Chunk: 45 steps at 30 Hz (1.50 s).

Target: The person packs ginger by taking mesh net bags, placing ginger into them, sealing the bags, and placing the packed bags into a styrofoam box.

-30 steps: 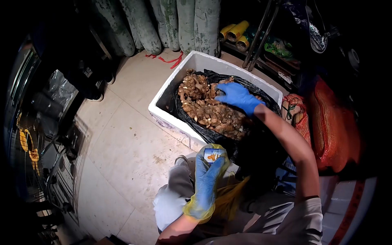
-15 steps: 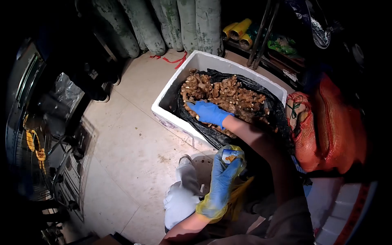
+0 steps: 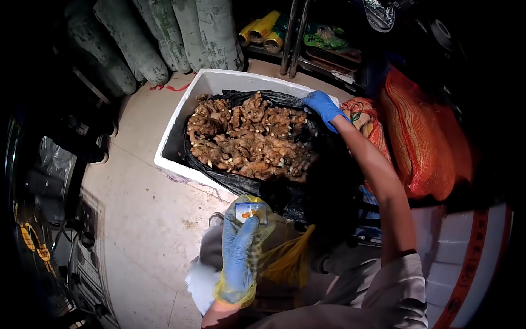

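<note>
Brown knobbly ginger roots (image 3: 252, 140) lie in a white foam box (image 3: 175, 134) lined with a black plastic bag (image 3: 285, 98). My left hand (image 3: 239, 247), in a blue glove with yellow netting around it, is closed on a small printed label (image 3: 251, 213) near the box's front edge. My right hand (image 3: 324, 108), in a blue glove, is at the box's back right corner, its fingers pressed together on the edge of the black bag. Deep shadow covers the right part of the box.
Grey-green long bundles (image 3: 211, 35) stand behind the box. Red mesh sacks (image 3: 419, 142) are at the right, near white foam boxes (image 3: 457, 236). Yellow rolls (image 3: 264, 27) lie on a low shelf. A person's dark-clothed legs (image 3: 82, 131) and a wire rack (image 3: 93, 268) are at the left.
My right hand has moved from the ginger to the back right of the box and now holds the bag's edge. The view has shifted right. The label stays in my left hand.
</note>
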{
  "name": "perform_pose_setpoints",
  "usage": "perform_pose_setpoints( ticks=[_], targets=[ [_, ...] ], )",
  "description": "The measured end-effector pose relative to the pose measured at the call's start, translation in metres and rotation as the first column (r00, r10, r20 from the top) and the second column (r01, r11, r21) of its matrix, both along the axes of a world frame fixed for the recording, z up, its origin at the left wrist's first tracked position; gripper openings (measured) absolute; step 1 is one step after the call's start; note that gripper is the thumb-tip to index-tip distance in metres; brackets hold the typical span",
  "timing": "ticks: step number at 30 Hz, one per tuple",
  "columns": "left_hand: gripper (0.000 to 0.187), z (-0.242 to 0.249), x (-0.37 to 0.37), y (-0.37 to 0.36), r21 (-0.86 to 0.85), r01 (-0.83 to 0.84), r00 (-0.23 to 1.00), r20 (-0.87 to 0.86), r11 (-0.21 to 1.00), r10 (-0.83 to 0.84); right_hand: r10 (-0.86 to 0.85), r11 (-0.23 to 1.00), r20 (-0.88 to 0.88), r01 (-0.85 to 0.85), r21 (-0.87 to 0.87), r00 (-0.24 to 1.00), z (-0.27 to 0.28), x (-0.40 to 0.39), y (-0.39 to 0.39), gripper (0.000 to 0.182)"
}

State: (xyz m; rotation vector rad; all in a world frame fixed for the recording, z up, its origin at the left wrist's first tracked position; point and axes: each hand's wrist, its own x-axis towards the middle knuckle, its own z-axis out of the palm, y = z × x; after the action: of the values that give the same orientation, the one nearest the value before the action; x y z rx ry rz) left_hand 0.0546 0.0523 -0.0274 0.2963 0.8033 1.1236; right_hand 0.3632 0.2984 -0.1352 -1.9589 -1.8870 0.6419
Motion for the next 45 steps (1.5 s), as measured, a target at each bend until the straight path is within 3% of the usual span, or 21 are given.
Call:
perform_pose_setpoints(
  ticks=[1,3,7,9,11,12,14,15,17,18,21,22,25,29,31,32,35,37,42,43,45],
  targets=[
    [0.036,0.000,-0.002,0.004,0.002,0.000,1.000,-0.001,1.000,0.000,0.000,1.000,-0.001,0.000,0.002,1.000,-0.013,0.005,-0.001,0.029],
    [0.039,0.008,-0.008,0.011,0.094,0.038,0.999,-0.016,0.995,-0.036,-0.158,0.982,-0.465,0.189,0.021,0.871,-0.039,0.009,-0.005,0.025],
    [0.048,0.026,-0.002,0.043,0.271,0.021,0.954,-0.294,0.962,0.062,-0.069,0.975,-0.271,0.122,0.185,0.960,-0.070,-0.001,0.017,0.026],
    [0.048,0.027,-0.001,0.053,0.287,0.029,0.951,-0.304,0.958,0.063,0.057,0.959,-0.197,0.002,0.284,0.979,-0.084,-0.015,0.027,0.027],
    [0.043,0.019,-0.003,0.059,0.235,-0.006,0.991,-0.131,0.972,0.038,0.079,0.985,-0.111,-0.061,0.161,0.991,-0.096,-0.035,0.044,0.027],
    [0.043,0.014,-0.005,0.058,0.211,0.007,0.987,-0.160,0.978,0.027,0.086,0.984,-0.117,-0.067,0.163,0.989,-0.102,-0.045,0.053,0.027],
    [0.048,0.007,-0.008,0.052,0.139,0.050,0.978,-0.208,0.989,-0.020,-0.071,0.996,-0.079,0.066,-0.065,0.994,-0.112,-0.067,0.070,0.036],
    [0.053,0.006,-0.010,0.051,0.104,0.070,0.960,-0.279,0.992,-0.039,-0.063,0.997,-0.087,0.058,-0.060,0.994,-0.123,-0.076,0.077,0.036],
    [0.051,0.008,-0.017,0.050,0.145,0.039,0.980,-0.199,0.989,-0.010,-0.255,0.881,-0.364,0.371,0.294,0.896,-0.151,-0.094,0.090,0.058],
    [0.051,0.009,-0.020,0.049,0.177,0.014,0.994,-0.107,0.984,0.005,-0.287,0.886,-0.436,0.409,0.217,0.853,-0.150,-0.101,0.096,0.070],
    [0.051,0.012,-0.025,0.048,0.150,-0.005,0.995,-0.098,0.989,0.020,-0.268,0.932,-0.438,0.346,0.109,0.858,-0.142,-0.110,0.097,0.065],
    [0.051,0.012,-0.025,0.049,0.143,-0.009,0.994,-0.107,0.990,0.025,-0.271,0.942,-0.548,0.334,0.017,0.792,-0.123,-0.114,0.087,0.064],
    [0.052,0.012,-0.029,0.050,0.131,-0.027,0.992,-0.117,0.991,0.042,-0.149,0.964,-0.412,0.225,0.143,0.899,-0.133,-0.119,0.088,0.060],
    [0.052,0.016,-0.034,0.053,0.139,-0.034,0.992,-0.119,0.990,0.051,-0.099,0.978,-0.324,0.153,0.145,0.941,-0.134,-0.113,0.094,0.050],
    [0.052,0.016,-0.035,0.053,0.142,-0.035,0.991,-0.121,0.989,0.053,-0.098,0.993,-0.415,0.061,-0.102,0.904,-0.114,-0.100,0.097,0.036],
    [0.052,0.016,-0.036,0.053,0.142,-0.036,0.992,-0.116,0.989,0.053,-0.078,0.996,-0.450,0.086,-0.004,0.889,-0.106,-0.098,0.089,0.026],
    [0.050,0.015,-0.037,0.056,0.166,-0.013,0.995,-0.093,0.986,0.029,-0.024,0.994,-0.455,0.069,0.082,0.890,-0.080,-0.085,0.075,0.021],
    [0.046,0.010,-0.038,0.059,0.164,0.023,0.998,-0.063,0.986,-0.013,-0.083,0.986,-0.551,0.148,0.076,0.831,-0.051,-0.086,0.056,0.019],
    [0.038,0.006,-0.035,0.061,0.156,0.045,0.996,-0.089,0.987,-0.032,0.057,0.917,-0.355,0.092,0.388,0.933,0.038,-0.094,-0.010,0.020],
    [0.038,0.003,-0.034,0.061,0.156,0.049,0.996,-0.082,0.987,-0.037,0.052,0.917,-0.349,0.094,0.388,0.936,0.039,-0.089,-0.014,0.020],
    [0.037,-0.004,-0.034,0.062,0.184,0.029,0.998,-0.068,0.983,-0.017,-0.020,0.979,-0.632,0.143,0.144,0.775,0.043,-0.082,-0.020,0.023]
  ],
)
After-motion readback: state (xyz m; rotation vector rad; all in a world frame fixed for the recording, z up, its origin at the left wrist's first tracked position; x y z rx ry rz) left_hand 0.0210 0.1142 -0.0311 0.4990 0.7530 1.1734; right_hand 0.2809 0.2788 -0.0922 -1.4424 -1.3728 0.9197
